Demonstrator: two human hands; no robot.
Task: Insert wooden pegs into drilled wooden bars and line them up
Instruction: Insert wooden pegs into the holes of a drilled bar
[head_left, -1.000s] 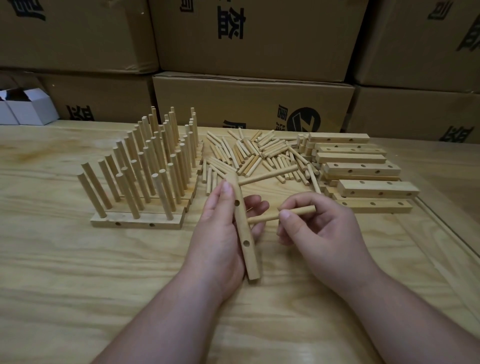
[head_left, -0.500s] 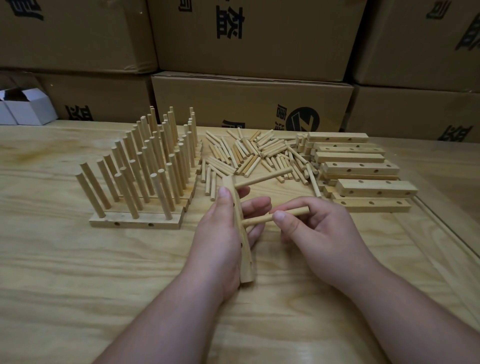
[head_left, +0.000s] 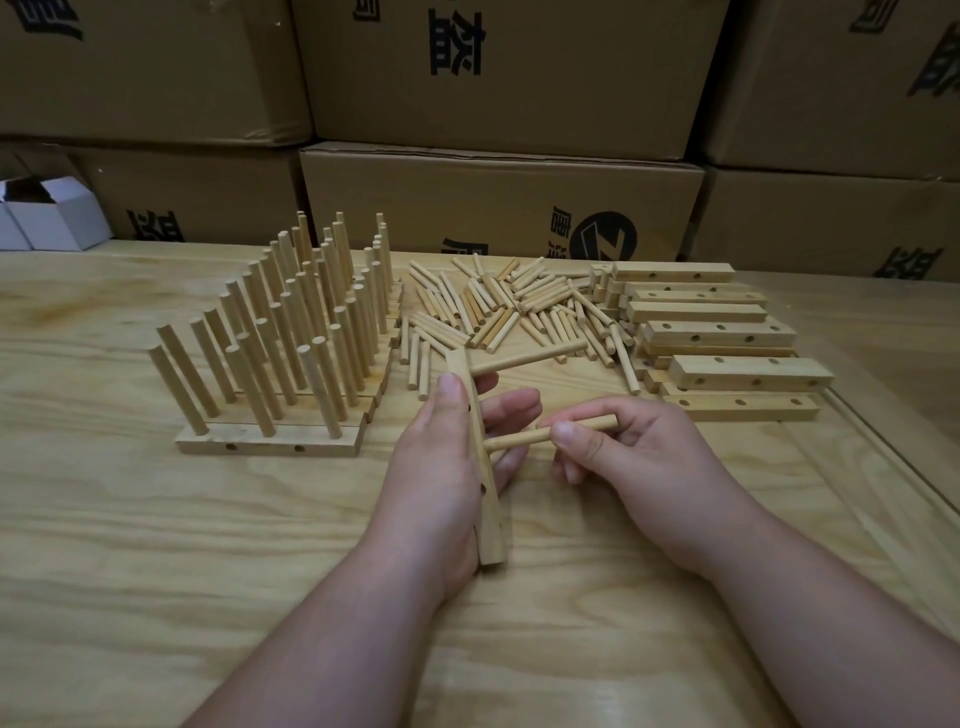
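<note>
Gripping the drilled bar on edge near the counter's front middle, its long axis running front to back, the left hand is presenting the middle hole sideways to the right hand. That hand is pinching a peg lying crosswise, tip entering the hole. One peg is already sitting in the far hole and a third hole is showing empty; the loose pegs and spare bars behind are too overlapped to count.

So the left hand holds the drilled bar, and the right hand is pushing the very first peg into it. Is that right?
Not quite: the head view shows one peg already seated near the far end of the bar, so the peg in the right hand is the second peg. The left hand does hold the bar.
</note>
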